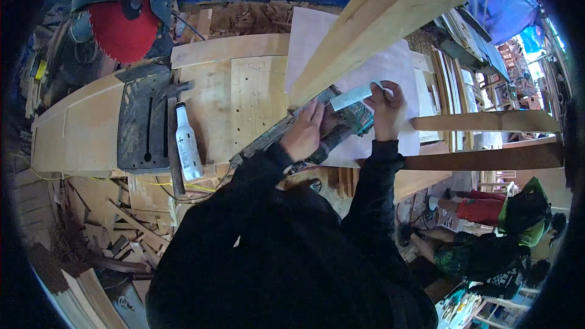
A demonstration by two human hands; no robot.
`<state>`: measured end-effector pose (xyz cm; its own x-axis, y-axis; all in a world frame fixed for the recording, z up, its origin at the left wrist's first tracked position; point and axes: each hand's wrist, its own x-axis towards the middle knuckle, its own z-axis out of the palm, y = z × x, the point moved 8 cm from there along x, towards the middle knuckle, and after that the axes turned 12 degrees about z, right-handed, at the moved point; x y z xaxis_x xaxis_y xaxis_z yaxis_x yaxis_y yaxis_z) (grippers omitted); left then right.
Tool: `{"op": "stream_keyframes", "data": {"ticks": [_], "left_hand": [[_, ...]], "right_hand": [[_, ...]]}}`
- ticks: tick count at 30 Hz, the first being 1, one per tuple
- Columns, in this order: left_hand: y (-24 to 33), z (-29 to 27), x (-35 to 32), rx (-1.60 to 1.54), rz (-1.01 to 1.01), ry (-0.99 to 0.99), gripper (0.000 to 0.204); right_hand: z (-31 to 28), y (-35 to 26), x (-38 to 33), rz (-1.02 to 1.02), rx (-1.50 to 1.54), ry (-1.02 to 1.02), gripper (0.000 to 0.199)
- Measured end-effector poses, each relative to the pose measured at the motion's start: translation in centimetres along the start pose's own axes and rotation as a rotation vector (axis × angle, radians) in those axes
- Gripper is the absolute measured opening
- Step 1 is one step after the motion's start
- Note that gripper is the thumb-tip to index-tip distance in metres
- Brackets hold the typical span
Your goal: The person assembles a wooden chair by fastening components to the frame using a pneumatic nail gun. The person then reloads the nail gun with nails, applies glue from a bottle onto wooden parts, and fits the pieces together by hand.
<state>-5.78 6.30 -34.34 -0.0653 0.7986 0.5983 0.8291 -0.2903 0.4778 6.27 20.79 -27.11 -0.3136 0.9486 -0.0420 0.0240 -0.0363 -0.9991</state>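
Left hand [303,133] lay on a power tool [348,120], fingers together and slightly bent; whether it gripped could not be told, the palm being hidden. Right hand [388,111] had thumb and fingers pinched on the right end of a pale strip [352,97], over the tool. Tool sat near the tabletop's [259,97] near edge. Left of it, bottle [188,146] and hammer [172,137] lay side by side, toward the same edge.
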Motion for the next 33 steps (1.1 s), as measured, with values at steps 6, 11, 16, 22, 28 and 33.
{"op": "stream_keyframes", "data": {"ticks": [6, 11, 16, 22, 28, 33], "left_hand": [[0.4, -5.4, -6.3, 0.037, -0.167, -0.172, 0.045], [-0.5, -5.5, -7.4, -0.011, -0.166, -0.152, 0.043], [-0.3, -5.7, -5.6, -0.103, -0.16, -0.072, 0.04], [-1.2, 1.6, 1.3, -0.023, -0.025, -0.048, 0.041], [-2.4, 5.0, 3.2, 0.231, -0.062, -0.128, 0.052], [-2.8, 5.0, 3.0, 0.105, -0.057, -0.07, 0.048]], "right_hand": [[2.8, 5.1, 2.3, 0.106, -0.026, -0.054, 0.022], [5.1, 8.3, 2.8, 0.056, -0.17, -0.098, 0.018], [2.1, 6.8, 2.2, 0.101, -0.004, 0.017, 0.02], [-2.6, -0.5, -0.8, -0.129, 0.047, 0.192, 0.023], [-3.8, -0.9, -4.0, -0.088, 0.064, 0.259, 0.022], [-3.7, -0.6, -4.6, -0.07, 0.084, 0.243, 0.027]]}}
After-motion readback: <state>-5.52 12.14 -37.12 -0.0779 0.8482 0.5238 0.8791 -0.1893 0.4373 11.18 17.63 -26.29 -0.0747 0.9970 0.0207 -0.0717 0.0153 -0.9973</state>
